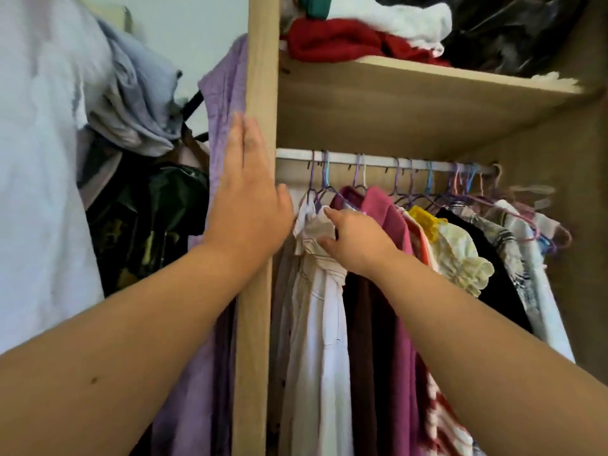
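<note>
The right grip point(357, 240) pinches the white shirt point(316, 307) at its shoulder, centre frame. The white shirt hangs long-axis down from the rail point(378, 161) just above. The left grip point(250, 205) lies flat-fingered on the panel point(260, 60), further left.

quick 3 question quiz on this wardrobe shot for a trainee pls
1. True or false: the left hand lies flat, fingers straight, against the wardrobe's wooden side panel.
2. Which hanging garment does the right hand grip at the collar? A) the white shirt B) the black one C) the yellow frilled one
3. Fill in: the bottom garment on the shelf above the rail is ____ in colour.

Key: 1 true; 2 A; 3 red
</note>
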`<act>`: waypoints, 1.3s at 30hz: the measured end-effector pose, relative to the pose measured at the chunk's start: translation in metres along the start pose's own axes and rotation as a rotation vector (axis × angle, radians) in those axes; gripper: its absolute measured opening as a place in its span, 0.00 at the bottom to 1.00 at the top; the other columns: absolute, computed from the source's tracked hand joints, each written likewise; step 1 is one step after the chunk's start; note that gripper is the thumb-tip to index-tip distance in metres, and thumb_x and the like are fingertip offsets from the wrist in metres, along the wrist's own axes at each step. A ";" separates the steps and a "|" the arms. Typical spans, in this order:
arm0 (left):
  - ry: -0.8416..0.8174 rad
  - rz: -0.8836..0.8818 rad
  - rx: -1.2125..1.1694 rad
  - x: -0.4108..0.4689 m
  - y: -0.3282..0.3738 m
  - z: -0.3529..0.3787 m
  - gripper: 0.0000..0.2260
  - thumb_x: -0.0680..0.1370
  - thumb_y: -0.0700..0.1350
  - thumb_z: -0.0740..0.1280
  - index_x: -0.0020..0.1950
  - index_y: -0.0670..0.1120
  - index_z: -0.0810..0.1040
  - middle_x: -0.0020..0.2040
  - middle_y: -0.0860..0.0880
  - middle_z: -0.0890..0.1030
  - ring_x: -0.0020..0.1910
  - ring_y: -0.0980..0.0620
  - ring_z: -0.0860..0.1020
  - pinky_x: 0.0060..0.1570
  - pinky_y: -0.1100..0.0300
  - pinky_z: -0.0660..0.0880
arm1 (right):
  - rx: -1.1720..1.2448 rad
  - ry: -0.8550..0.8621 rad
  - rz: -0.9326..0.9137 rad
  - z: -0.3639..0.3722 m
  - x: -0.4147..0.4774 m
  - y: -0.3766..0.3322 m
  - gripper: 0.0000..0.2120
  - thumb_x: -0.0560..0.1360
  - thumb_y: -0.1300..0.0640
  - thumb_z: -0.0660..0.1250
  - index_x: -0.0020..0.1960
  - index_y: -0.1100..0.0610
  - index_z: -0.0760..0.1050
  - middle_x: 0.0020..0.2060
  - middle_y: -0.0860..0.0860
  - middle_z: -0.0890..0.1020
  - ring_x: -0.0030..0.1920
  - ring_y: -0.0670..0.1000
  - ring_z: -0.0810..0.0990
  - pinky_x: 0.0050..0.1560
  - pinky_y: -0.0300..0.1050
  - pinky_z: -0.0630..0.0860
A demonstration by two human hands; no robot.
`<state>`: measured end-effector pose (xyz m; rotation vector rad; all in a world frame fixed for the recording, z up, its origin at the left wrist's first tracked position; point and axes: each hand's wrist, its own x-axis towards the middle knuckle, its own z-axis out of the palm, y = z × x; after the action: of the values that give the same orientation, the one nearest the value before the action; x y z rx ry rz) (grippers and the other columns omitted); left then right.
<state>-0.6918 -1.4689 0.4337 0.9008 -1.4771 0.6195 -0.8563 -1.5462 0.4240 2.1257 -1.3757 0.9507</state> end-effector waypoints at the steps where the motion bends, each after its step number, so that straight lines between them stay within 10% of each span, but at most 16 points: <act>1: 0.026 -0.032 -0.021 0.002 0.000 0.002 0.32 0.77 0.38 0.62 0.76 0.37 0.50 0.77 0.39 0.51 0.76 0.43 0.51 0.71 0.60 0.46 | 0.003 -0.012 0.008 0.005 0.012 0.002 0.18 0.75 0.52 0.64 0.61 0.60 0.71 0.57 0.60 0.77 0.58 0.61 0.74 0.53 0.49 0.70; 7: 0.177 0.015 0.018 -0.001 -0.001 0.008 0.29 0.75 0.36 0.65 0.74 0.36 0.58 0.74 0.38 0.62 0.73 0.42 0.61 0.68 0.59 0.54 | 0.105 0.033 0.160 0.026 0.066 0.006 0.15 0.76 0.51 0.62 0.56 0.61 0.73 0.53 0.60 0.79 0.55 0.61 0.76 0.48 0.47 0.71; 14: 0.211 -0.036 0.090 0.000 -0.005 0.008 0.37 0.72 0.42 0.67 0.77 0.39 0.53 0.73 0.41 0.65 0.68 0.54 0.58 0.58 0.84 0.43 | -0.246 -0.176 0.145 0.033 0.112 -0.001 0.14 0.76 0.65 0.58 0.60 0.64 0.74 0.59 0.60 0.77 0.58 0.59 0.77 0.56 0.50 0.74; 39: 0.065 -0.087 0.154 -0.004 0.006 0.001 0.33 0.77 0.41 0.62 0.77 0.39 0.49 0.76 0.41 0.57 0.75 0.48 0.56 0.68 0.66 0.50 | 0.110 0.399 0.037 -0.062 0.000 0.054 0.17 0.75 0.63 0.61 0.63 0.57 0.74 0.44 0.60 0.82 0.45 0.62 0.79 0.44 0.48 0.72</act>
<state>-0.6975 -1.4653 0.4303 1.0487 -1.3386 0.6990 -0.9251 -1.5270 0.4646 1.8546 -1.1861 1.4035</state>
